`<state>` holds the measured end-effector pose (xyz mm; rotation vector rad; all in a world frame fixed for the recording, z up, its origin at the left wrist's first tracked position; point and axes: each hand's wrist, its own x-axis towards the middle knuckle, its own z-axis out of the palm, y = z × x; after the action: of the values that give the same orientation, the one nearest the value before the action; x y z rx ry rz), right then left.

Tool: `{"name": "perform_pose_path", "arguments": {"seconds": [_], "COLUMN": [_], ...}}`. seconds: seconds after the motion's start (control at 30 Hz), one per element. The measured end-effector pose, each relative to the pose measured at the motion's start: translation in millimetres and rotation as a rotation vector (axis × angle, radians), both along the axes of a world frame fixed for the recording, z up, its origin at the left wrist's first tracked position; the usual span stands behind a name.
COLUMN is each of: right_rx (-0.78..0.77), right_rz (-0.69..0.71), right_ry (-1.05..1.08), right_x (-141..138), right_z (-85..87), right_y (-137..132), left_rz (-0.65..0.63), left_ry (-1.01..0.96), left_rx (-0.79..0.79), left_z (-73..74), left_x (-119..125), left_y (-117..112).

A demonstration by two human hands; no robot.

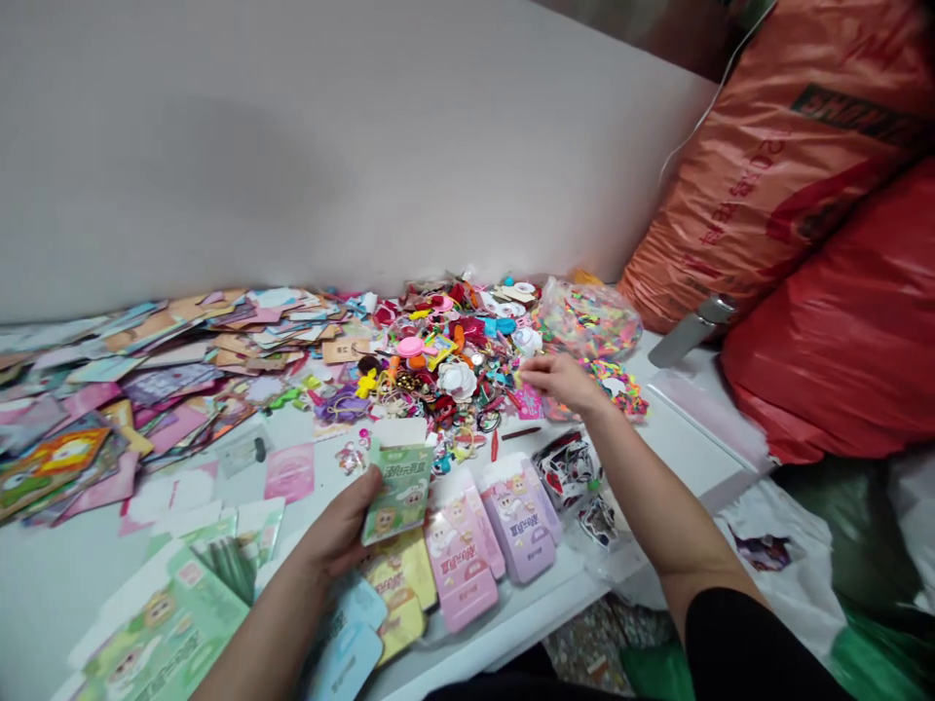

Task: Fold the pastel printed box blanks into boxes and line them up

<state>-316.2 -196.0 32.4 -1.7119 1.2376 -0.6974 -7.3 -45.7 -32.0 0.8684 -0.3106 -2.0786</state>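
My left hand (343, 531) grips a small green printed carton (396, 497) upright by its left side, its top flap raised. My right hand (561, 382) is at the right side of a heap of small trinkets (445, 360), fingertips pinched together; what is between them is too small to make out. Below the carton lie flat pink boxes (460, 555), purple boxes (518, 521), yellow boxes (401, 594) and blue boxes (347, 623). A stack of green boxes (171, 623) lies left of my left forearm.
Many colourful cards and packets (175, 360) cover the table's left and back. A clear bag of bright bits (591, 316) sits behind my right hand. At right are a grey bottle (691, 331), an orange sack (752, 175) and a red sack (840, 321).
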Motion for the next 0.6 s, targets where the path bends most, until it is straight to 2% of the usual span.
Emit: {"name": "perform_pose_path", "arguments": {"seconds": [0.13, 0.23, 0.33, 0.43, 0.5, 0.6], "right_rx": [-0.025, -0.176, -0.327, -0.389, -0.356, -0.185], "right_rz": [0.354, 0.426, 0.450, 0.533, 0.691, 1.016], "right_ry": [-0.135, -0.061, 0.068, 0.143, 0.209, 0.248], "right_x": [87.2, 126.8, 144.7, 151.7, 152.1, 144.8], "right_z": [27.2, 31.3, 27.5, 26.7, 30.9, 41.2], "right_y": [40.3, 58.7, 66.5, 71.1, 74.5, 77.5], "left_rz": [-0.010, 0.006, 0.007, 0.009, -0.024, -0.157], "left_ry": [0.016, 0.011, -0.005, -0.074, -0.153, -0.251], "left_rx": [-0.035, -0.090, -0.152, -0.230, -0.298, -0.406], "left_z": [-0.9, 1.7, 4.0, 4.4, 3.7, 2.0], "left_x": [-7.0, -6.9, -3.3, -1.1, -0.3, 5.8], "left_y": [-0.1, 2.6, 6.1, 9.2, 11.6, 17.8]}}
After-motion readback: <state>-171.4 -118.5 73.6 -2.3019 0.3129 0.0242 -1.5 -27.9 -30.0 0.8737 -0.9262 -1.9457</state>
